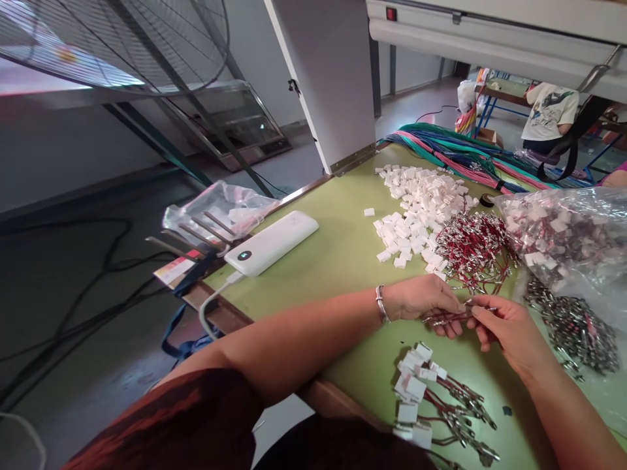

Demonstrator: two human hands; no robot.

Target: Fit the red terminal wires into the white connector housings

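Note:
My left hand [425, 299] and my right hand [504, 324] meet over the green table [337, 261], fingers pinched together on a small bunch of red wires with metal terminals [448, 317]. Just beyond my hands lies a tangled heap of the same red terminal wires [473, 251]. Past that heap spreads a pile of small white plastic connectors [421, 209]. Close to my body lies a cluster of white connectors with red wires fitted [431, 401].
A white power bank [272, 241] with a cable lies at the table's left edge beside a clear plastic bag [220, 209]. A big clear bag of parts [563, 241] sits right. Coloured cable bundles [455, 153] lie far. A large fan [117, 46] stands left. Another person [548, 117] sits at the back.

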